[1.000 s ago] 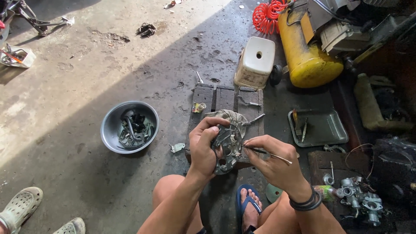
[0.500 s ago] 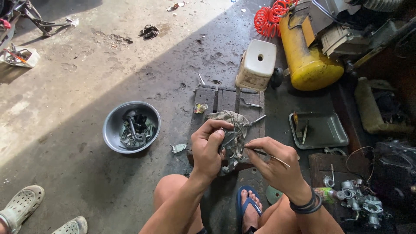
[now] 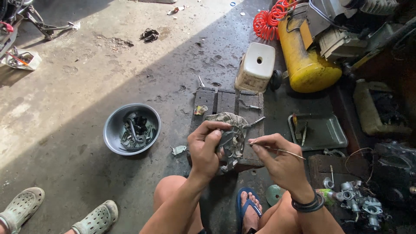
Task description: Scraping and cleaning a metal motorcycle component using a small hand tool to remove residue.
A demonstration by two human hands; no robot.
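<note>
Left hand [image 3: 207,149] fingers wrap the metal part [image 3: 232,143], tilting it toward the right hand [image 3: 277,162], whose fingers pinch a thin pick [image 3: 277,150] to probe it.

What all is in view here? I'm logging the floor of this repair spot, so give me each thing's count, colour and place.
metal bowl: one, grey, holds dark parts, floor left
plastic stool: one, white, top centre
tank: one, yellow, top right
coiled hose: one, red, top
tray: one, grey, right
clogs: two, pale green, another person's, bottom left
carburettor: one, silver, bottom right
metal part: one, grey, left hand's grip
thin pick: one, metal, right hand
left hand: one
right hand: one
</note>
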